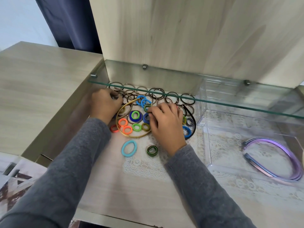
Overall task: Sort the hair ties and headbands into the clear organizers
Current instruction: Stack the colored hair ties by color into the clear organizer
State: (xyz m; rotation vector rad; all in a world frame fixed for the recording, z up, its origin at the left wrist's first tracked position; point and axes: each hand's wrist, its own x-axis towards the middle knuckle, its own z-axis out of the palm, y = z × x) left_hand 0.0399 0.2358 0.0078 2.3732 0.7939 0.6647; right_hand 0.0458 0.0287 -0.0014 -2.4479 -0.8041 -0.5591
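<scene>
At the far left of the pile, the left hand (105, 105) has its fingers curled round a few thin brown hair ties (115, 96). Just right of it, a gold headband (116, 123) rings bright orange, green and blue hair ties (130, 117). The right hand (166, 127) rests on the pile, fingertips bunched by a striped tie (146, 108); whether they pinch it I cannot tell. Nearer, a light blue hair tie (123, 149) lies alone. At right, the clear organizer (206, 143) holds purple headbands (266, 139).
</scene>
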